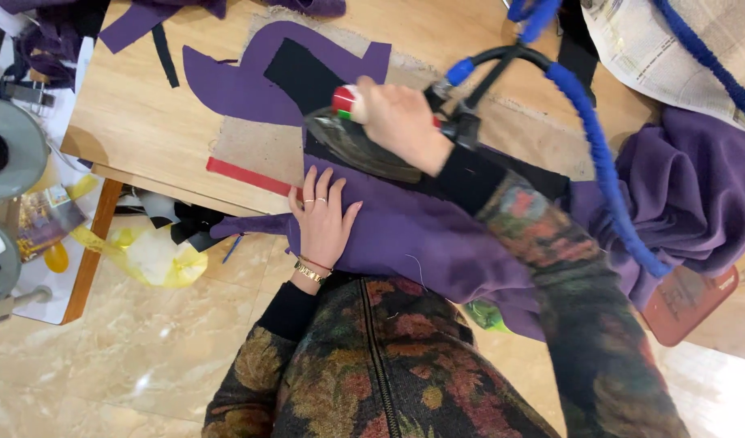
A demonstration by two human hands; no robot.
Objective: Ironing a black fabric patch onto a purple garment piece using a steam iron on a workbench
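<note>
My right hand (401, 122) grips the handle of a dark clothes iron (358, 152), which rests flat on a black fabric strip (301, 75) lying over purple cloth (421, 235). A blue-wrapped cord (593, 134) arcs from the iron's rear off to the right. My left hand (321, 217) lies flat, fingers spread, on the purple cloth at the table's near edge, just below the iron. It wears rings and a gold bracelet.
A purple cut piece (243, 81) lies on a beige pressing pad (263, 150) with a red edge on the wooden table (137, 113). Newspaper (672, 49) sits at the upper right, a purple garment heap (697, 195) at right. A yellow bag (149, 255) lies on the floor.
</note>
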